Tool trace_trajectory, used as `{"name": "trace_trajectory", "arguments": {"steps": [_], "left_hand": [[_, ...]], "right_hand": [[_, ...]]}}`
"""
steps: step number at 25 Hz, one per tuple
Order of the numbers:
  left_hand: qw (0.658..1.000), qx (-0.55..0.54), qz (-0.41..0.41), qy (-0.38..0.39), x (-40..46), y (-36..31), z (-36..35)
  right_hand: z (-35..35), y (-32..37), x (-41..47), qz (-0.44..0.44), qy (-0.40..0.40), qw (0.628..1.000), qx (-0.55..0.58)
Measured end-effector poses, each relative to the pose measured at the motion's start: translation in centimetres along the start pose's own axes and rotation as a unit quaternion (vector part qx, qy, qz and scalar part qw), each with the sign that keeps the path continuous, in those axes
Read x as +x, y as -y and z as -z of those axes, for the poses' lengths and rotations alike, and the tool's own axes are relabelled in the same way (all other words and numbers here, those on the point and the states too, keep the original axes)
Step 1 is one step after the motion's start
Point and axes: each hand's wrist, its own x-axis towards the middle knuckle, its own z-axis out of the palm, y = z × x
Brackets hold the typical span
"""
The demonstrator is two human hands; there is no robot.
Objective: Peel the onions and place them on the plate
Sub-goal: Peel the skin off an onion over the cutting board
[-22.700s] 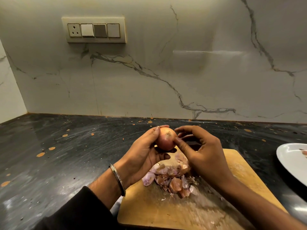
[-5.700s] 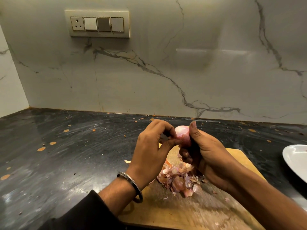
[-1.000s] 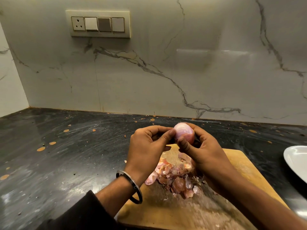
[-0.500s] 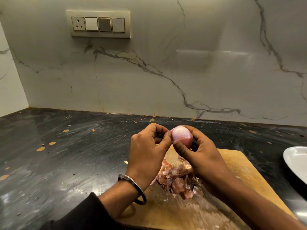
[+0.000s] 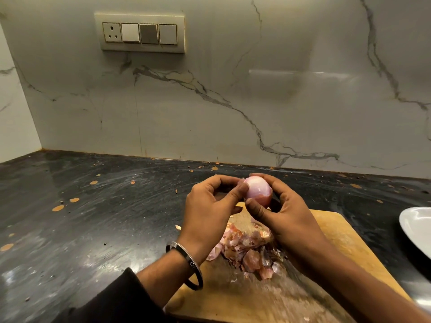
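Observation:
A pale pink onion, most of its skin off and a reddish patch left at its lower right, is held above the far end of the wooden cutting board. My right hand grips it from the right, thumb underneath. My left hand pinches at its left side with thumb and forefinger. A heap of onion skins lies on the board below my hands. The white plate sits at the right edge, only partly in view.
The dark stone counter runs left and back to a marble wall with a switch panel. A few skin flakes lie on the counter beside the board. A metal bangle circles my left wrist.
The onion has been turned in my hands and shows more bare pale flesh. Since 22.7 s ago its brown skin has come off.

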Motion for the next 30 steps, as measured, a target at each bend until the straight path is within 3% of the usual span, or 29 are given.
{"name": "trace_trajectory", "arguments": {"steps": [9, 17, 25, 30], "left_hand": [[0.998, 0.041, 0.002, -0.037, 0.0, 0.3, -0.3], [0.989, -0.065, 0.129, -0.028, 0.8, 0.4, 0.3], [0.998, 0.015, 0.055, 0.007, 0.4, -0.2, 0.2], [0.997, -0.012, 0.078, 0.025, 0.3, -0.2, 0.4]], "right_hand": [[-0.3, -0.1, -0.2, 0.007, 0.002, 1.0, -0.02], [-0.3, 0.0, -0.2, -0.001, 0.041, 0.996, 0.074], [-0.1, -0.1, -0.1, -0.017, 0.012, 0.999, 0.047], [0.0, -0.2, -0.1, 0.011, -0.007, 1.0, 0.015]]}}
